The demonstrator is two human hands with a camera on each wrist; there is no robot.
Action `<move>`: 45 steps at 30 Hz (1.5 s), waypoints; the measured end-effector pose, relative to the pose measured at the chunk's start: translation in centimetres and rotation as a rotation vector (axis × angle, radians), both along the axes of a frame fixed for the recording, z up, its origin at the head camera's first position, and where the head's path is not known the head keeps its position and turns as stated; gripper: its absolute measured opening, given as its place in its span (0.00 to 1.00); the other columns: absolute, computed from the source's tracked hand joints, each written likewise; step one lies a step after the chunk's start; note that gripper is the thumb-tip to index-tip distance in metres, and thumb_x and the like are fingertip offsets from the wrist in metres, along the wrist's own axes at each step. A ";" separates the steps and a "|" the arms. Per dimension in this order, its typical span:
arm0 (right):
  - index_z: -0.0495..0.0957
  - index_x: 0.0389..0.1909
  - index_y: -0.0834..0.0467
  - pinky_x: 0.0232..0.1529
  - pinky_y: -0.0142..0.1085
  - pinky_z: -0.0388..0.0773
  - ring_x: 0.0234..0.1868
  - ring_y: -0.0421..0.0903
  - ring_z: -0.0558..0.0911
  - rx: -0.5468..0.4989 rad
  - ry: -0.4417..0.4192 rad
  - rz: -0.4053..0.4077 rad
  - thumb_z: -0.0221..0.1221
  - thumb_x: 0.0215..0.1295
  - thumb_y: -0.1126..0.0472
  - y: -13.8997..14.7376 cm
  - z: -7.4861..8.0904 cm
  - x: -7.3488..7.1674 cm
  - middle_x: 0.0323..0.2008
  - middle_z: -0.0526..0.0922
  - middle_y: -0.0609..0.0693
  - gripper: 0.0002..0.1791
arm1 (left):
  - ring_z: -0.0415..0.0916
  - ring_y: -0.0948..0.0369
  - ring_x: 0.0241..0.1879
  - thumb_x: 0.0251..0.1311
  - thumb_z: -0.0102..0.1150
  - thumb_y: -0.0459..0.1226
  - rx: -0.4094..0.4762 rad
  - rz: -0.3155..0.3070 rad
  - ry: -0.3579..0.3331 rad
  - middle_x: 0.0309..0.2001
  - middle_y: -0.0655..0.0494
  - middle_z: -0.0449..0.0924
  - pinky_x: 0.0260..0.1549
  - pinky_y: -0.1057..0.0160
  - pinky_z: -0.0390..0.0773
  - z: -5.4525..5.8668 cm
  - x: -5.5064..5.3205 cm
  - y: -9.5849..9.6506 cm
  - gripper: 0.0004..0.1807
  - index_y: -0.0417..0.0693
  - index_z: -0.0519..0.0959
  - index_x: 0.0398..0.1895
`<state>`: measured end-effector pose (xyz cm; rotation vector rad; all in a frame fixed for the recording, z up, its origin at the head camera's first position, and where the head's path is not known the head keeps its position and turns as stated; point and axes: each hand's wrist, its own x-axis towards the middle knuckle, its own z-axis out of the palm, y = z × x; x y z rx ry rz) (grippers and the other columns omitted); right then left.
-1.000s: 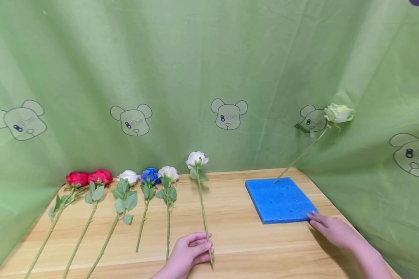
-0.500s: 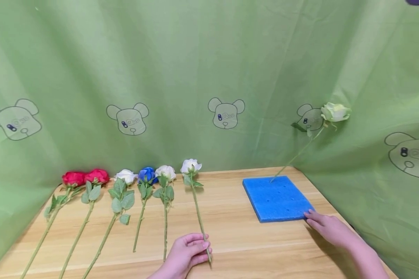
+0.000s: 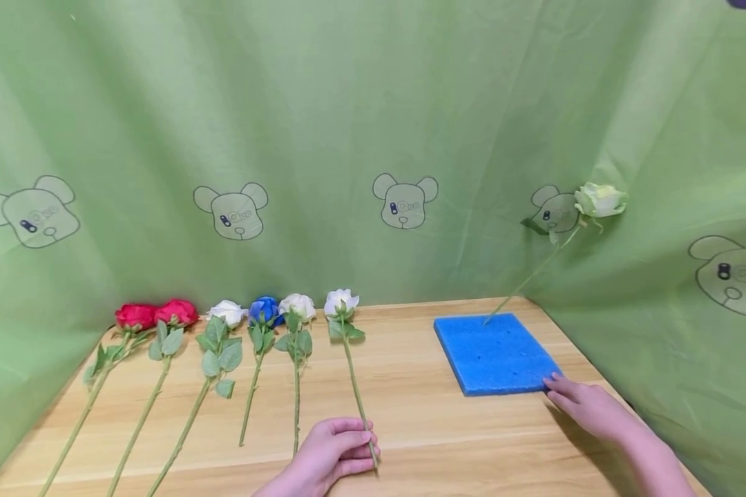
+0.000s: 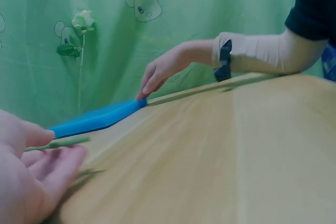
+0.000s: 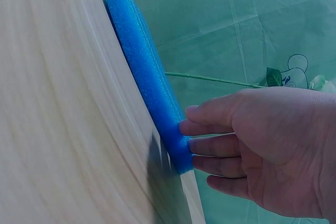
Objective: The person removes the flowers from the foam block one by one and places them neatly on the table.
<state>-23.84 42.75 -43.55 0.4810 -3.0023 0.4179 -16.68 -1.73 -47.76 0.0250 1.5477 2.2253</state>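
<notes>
My left hand point(image 3: 332, 452) pinches the lower stem of a white rose point(image 3: 342, 302) between thumb and fingers. Its bloom lies toward the back edge of the table, right of the other roses; in the left wrist view the green stem end point(image 4: 73, 141) pokes out past the fingertips. A flat blue foam block point(image 3: 497, 355) lies at the right, dotted with small holes. My right hand point(image 3: 593, 411) touches the block's near right corner, its fingers fairly straight in the right wrist view. From the foam's back part a pale green-white rose point(image 3: 599, 200) stands, leaning right.
Left of the held rose, a row of roses lies on the wooden table point(image 3: 435, 442): two red ones point(image 3: 175, 313), a white one point(image 3: 226, 313), a blue one point(image 3: 264, 310) and a cream one point(image 3: 297, 307). A green curtain point(image 3: 323, 138) with bear prints encloses the back and sides.
The held white rose's bloom has come down and slightly left, toward the table beside the cream rose. My left hand keeps hold of the stem. The right hand stays at the foam corner.
</notes>
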 end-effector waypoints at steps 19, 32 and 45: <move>0.76 0.57 0.67 0.55 0.65 0.72 0.56 0.72 0.75 0.003 0.022 0.010 0.55 0.71 0.55 0.7 -0.9 -0.4 0.59 0.74 0.71 0.22 | 0.86 0.56 0.32 0.68 0.53 0.38 -0.288 -0.137 0.028 0.38 0.42 0.85 0.35 0.57 0.88 2.0 -1.6 -3.3 0.25 0.24 0.69 0.58; 0.77 0.56 0.67 0.54 0.63 0.74 0.54 0.71 0.78 -0.006 0.029 0.011 0.57 0.69 0.56 0.2 -0.3 0.1 0.58 0.75 0.71 0.22 | 0.84 0.59 0.32 0.67 0.54 0.38 -0.409 -0.120 0.153 0.44 0.36 0.82 0.36 0.60 0.87 4.9 -2.4 -3.4 0.27 0.25 0.67 0.61; 0.78 0.55 0.68 0.54 0.63 0.74 0.53 0.71 0.78 -0.009 0.052 0.021 0.58 0.68 0.58 0.2 -0.5 0.0 0.57 0.76 0.71 0.21 | 0.83 0.50 0.45 0.66 0.57 0.39 -0.423 -0.065 0.371 0.50 0.39 0.81 0.48 0.58 0.85 10.2 -6.8 1.9 0.23 0.35 0.72 0.60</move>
